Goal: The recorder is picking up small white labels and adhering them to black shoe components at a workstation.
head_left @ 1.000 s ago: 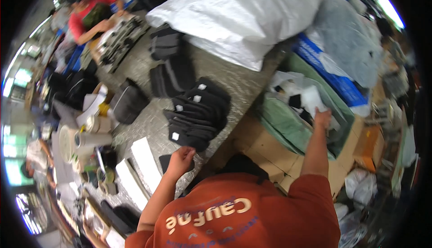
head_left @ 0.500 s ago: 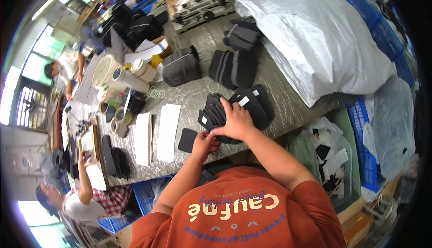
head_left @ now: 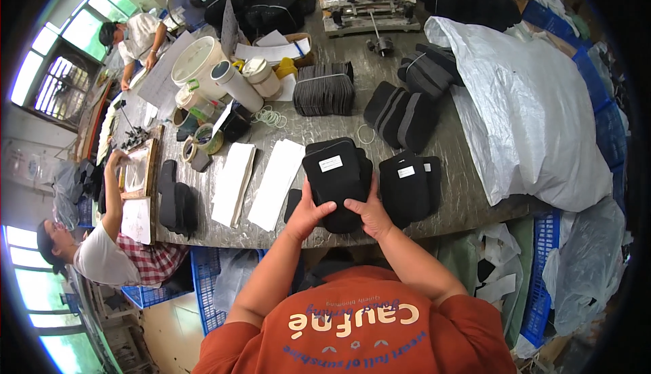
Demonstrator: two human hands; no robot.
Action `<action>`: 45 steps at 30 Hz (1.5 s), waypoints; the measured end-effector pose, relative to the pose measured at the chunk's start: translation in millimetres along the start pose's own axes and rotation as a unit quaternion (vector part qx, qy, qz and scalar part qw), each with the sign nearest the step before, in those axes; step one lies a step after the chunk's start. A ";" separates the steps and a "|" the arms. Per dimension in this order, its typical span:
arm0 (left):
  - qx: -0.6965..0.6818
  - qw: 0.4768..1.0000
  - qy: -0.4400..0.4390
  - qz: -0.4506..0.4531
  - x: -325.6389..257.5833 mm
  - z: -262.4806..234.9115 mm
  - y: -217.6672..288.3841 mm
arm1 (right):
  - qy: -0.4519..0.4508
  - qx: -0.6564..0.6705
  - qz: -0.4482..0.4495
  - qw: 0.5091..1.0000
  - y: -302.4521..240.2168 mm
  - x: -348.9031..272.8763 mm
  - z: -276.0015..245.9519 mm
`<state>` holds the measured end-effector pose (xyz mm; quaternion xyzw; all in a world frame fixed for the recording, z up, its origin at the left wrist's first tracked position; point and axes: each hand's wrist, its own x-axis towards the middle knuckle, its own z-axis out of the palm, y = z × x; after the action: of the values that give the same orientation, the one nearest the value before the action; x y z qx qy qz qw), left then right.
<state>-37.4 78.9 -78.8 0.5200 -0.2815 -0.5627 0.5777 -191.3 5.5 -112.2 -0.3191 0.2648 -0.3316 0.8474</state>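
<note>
A stack of flat black fabric-like pads [head_left: 336, 187] with rounded corners and a white label on top sits at the table's near side. My left hand [head_left: 308, 211] grips its left edge and my right hand [head_left: 371, 210] its right edge, both thumbs on the top face. The fingers curl down the sides and are partly hidden. Just right of my right hand lies another pile of black labelled pads [head_left: 407, 194]. One dark pad [head_left: 292, 203] shows partly beside my left hand.
Banded bundles of black pads [head_left: 324, 89] and loose rubber bands [head_left: 270, 117] lie farther back. White paper strips [head_left: 277, 184] are at left, near tubs and jars [head_left: 198, 69]. A large white sack [head_left: 529, 116] covers the right side. Two people work at left; a clamp-like frame [head_left: 369, 8] stands at the back.
The fanned, tilted pads are now squared into one neat stack. My right hand has moved from on top of them to the right edge, my left to the left edge. The view has shifted.
</note>
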 end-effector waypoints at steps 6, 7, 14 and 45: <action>0.491 0.858 -0.004 0.155 17.6 -3.9 53.7 | -0.051 -0.120 -0.058 0.990 16.4 1.9 -41.9; 0.536 0.835 -0.026 0.118 21.0 -1.8 66.4 | 0.056 -0.090 -0.077 0.991 9.4 -2.4 -48.5; 0.736 0.635 -0.106 0.210 49.4 -3.5 61.0 | -0.020 -0.577 -0.185 0.795 -33.9 7.5 -46.1; 0.135 0.984 -0.008 0.112 67.8 -46.0 -18.4 | -0.050 -0.507 -0.297 0.808 -21.2 30.4 -37.2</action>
<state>12.0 31.2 -127.1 0.5536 -0.4159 -0.4555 0.5596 -204.8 -42.5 -128.6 -0.7826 0.2447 -0.3693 0.4373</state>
